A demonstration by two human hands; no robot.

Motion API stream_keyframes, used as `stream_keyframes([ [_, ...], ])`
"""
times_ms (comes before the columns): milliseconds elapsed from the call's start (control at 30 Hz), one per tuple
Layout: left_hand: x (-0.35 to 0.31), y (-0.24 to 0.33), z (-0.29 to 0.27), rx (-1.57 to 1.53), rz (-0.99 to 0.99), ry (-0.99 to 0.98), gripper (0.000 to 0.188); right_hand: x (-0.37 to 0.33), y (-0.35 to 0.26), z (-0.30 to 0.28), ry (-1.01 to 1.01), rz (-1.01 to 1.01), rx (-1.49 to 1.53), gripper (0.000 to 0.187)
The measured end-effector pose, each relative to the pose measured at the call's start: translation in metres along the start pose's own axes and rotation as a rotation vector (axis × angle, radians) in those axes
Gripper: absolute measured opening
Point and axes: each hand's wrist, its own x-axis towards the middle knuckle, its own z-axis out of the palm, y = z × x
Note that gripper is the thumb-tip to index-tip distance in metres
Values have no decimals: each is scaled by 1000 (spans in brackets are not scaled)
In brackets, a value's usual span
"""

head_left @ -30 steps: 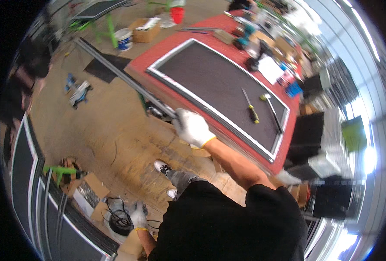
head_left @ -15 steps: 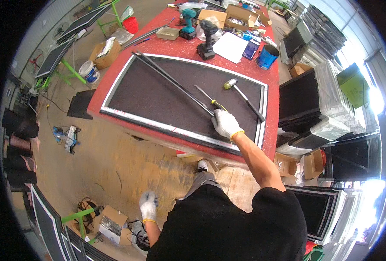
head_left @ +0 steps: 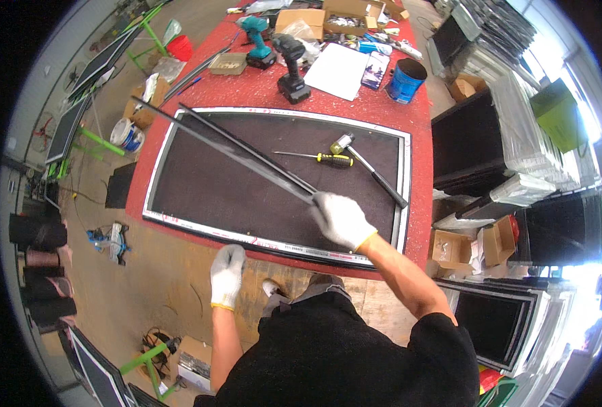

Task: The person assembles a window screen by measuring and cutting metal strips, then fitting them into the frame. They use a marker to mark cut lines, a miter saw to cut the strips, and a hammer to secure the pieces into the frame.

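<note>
My right hand [head_left: 343, 220], in a white knit glove, is closed round the near end of a long thin strip [head_left: 246, 161], blurred by motion. A second dark strip [head_left: 246, 149] slants beside it and meets the same hand; whether it is gripped too, I cannot tell. Under them lies a framed dark mesh panel [head_left: 199, 169] with a silver-white border. On its mesh rest a yellow-and-black screwdriver [head_left: 335, 160] and a hammer [head_left: 379, 176]. My gloved left hand [head_left: 226, 278] is at the panel's near edge, its fingertips hidden.
The red table [head_left: 419, 169] carries a teal power tool [head_left: 257, 44], a black power drill [head_left: 292, 71], white paper [head_left: 337, 71], a blue can [head_left: 406, 81] and a small tray [head_left: 227, 64]. Stacked wrapped panels [head_left: 518, 146] stand at the right. A miter saw [head_left: 114, 243] sits on the floor at left.
My right hand has drawn nearer with the strip, whose far end has swung left and away from the other. My left hand has risen toward the table edge. The screwdriver has turned nearly level.
</note>
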Motion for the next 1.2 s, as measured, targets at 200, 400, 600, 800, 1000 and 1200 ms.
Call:
stream_keyframes([
  [200, 41, 130, 40, -588, 442, -231, 60, 5, -121, 36, -32, 120, 496, 34],
  [400, 85, 165, -18, -140, 448, -183, 43, 44, -179, 104, 307, 45, 434, 53],
  [600, 152, 109, -104, 416, 721, -108, 35, 36, -165, 114, 365, 360, 258, 46],
  [800, 214, 61, -172, 698, 961, -243, 27, 4, -162, 109, 750, 397, -37, 34],
  [1000, 257, 60, -194, 861, 1074, -423, 28, 14, -148, 131, 567, 308, -233, 37],
  [1200, 275, 54, -187, 887, 1126, -520, 30, 8, -131, 169, 482, 405, -329, 22],
])
